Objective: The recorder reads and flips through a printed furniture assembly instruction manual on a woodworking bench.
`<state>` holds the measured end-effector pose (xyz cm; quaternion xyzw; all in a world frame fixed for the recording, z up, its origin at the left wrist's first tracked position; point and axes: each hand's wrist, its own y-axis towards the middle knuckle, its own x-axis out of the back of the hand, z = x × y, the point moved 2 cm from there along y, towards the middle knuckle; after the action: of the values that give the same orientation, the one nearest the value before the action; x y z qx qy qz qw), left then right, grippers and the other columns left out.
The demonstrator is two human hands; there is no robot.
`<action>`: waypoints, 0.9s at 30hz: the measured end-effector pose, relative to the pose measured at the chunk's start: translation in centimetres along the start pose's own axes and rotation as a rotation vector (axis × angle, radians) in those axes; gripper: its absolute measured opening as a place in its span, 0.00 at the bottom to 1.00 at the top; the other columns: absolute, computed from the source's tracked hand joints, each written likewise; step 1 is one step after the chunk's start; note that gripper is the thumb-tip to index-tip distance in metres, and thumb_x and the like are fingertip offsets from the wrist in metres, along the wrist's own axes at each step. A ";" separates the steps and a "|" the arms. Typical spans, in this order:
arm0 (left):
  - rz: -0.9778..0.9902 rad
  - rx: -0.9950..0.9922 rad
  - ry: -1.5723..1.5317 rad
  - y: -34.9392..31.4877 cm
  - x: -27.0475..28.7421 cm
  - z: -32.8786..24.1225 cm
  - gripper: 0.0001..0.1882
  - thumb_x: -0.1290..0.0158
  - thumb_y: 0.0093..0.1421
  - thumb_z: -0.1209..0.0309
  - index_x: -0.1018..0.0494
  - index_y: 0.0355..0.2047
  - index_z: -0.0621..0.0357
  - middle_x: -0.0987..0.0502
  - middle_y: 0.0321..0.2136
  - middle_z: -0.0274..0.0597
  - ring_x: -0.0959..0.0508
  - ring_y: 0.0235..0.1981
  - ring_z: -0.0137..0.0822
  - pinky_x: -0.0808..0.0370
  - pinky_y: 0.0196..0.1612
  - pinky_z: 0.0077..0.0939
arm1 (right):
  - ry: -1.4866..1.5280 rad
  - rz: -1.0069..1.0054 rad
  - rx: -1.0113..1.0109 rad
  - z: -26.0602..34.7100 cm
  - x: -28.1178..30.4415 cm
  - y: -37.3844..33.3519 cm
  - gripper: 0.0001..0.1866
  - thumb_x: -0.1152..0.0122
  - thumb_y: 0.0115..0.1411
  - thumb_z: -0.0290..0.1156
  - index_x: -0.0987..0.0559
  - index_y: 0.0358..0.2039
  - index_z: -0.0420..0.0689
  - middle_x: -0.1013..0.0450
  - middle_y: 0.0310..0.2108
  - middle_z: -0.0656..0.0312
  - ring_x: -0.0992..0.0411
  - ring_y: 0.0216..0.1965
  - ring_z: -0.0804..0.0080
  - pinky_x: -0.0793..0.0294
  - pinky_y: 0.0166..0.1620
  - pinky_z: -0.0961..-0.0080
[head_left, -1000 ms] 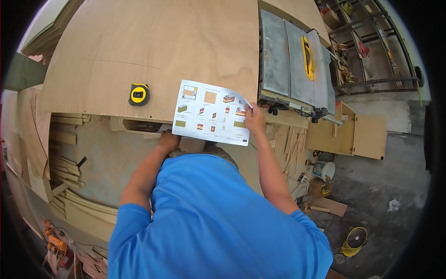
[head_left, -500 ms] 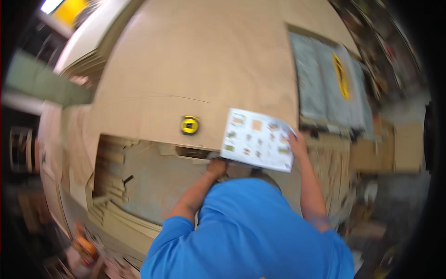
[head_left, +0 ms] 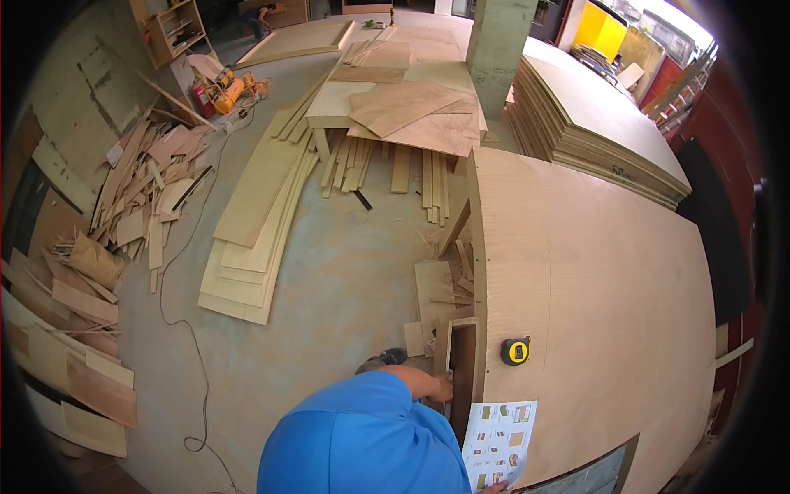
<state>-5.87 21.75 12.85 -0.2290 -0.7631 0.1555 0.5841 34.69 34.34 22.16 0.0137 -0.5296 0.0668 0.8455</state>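
Observation:
My left hand (head_left: 444, 385) is at the near wall of a narrow, open-topped wooden box (head_left: 443, 342) beside the plywood worktable (head_left: 609, 280). Its fingers look curled over the box edge, partly hidden. At the lower edge of the view, my right hand (head_left: 495, 487) grips the bottom of a white printed sheet (head_left: 499, 440) with small coloured pictures. The sheet lies over the table's left edge; most of that hand is cut off. A yellow and black tape measure (head_left: 516, 351) rests on the tabletop, just beyond the sheet.
Long boards (head_left: 255, 239) lie stacked on the floor ahead. Wood offcuts (head_left: 156, 181) are heaped at left, near a cable (head_left: 177, 321). A pillar (head_left: 500, 58) stands beside a tall stack of panels (head_left: 592, 123). Far off, another person (head_left: 262, 20) bends over.
My view has swung left, so the table now sits at the right and the floor shows. My right hand still holds the sheet; my left hand stays by the box.

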 end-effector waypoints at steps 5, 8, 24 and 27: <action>0.021 0.044 -0.031 0.0 0.3 -0.3 0.14 0.47 0.64 0.67 0.18 0.47 0.39 0.20 0.54 0.37 0.26 0.61 0.43 0.43 0.71 0.58 | 0.212 0.082 -0.163 1.1 0.4 0.2 0.28 0.38 0.64 0.34 0.29 0.60 0.33 0.25 0.50 0.45 0.27 0.47 0.51 0.24 0.50 0.58; -0.053 0.027 -0.068 -0.2 0.1 -0.3 0.15 0.47 0.64 0.67 0.18 0.48 0.39 0.20 0.54 0.37 0.27 0.62 0.43 0.45 0.72 0.58 | 0.064 0.131 -0.129 0.0 0.0 0.2 0.30 0.39 0.64 0.31 0.33 0.64 0.35 0.26 0.52 0.49 0.27 0.49 0.55 0.24 0.51 0.60; 0.046 0.011 -0.090 -1.0 1.4 -0.4 0.18 0.44 0.62 0.69 0.19 0.53 0.42 0.22 0.58 0.38 0.29 0.66 0.44 0.45 0.72 0.61 | 0.255 -0.015 -0.057 -2.0 -1.9 -0.7 0.16 0.49 0.66 0.26 0.28 0.55 0.41 0.25 0.38 0.54 0.26 0.34 0.60 0.21 0.35 0.60; 0.041 0.007 -0.094 -1.0 1.4 -0.4 0.18 0.44 0.62 0.69 0.19 0.52 0.42 0.21 0.58 0.38 0.29 0.66 0.45 0.44 0.72 0.61 | 0.239 -0.064 -0.016 -1.8 -1.6 -0.7 0.14 0.46 0.66 0.28 0.26 0.51 0.39 0.24 0.37 0.51 0.26 0.34 0.57 0.23 0.36 0.59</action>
<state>-5.96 21.66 14.63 -0.2351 -0.7841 0.1806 0.5452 35.69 33.69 19.95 0.0159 -0.4248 0.0367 0.9044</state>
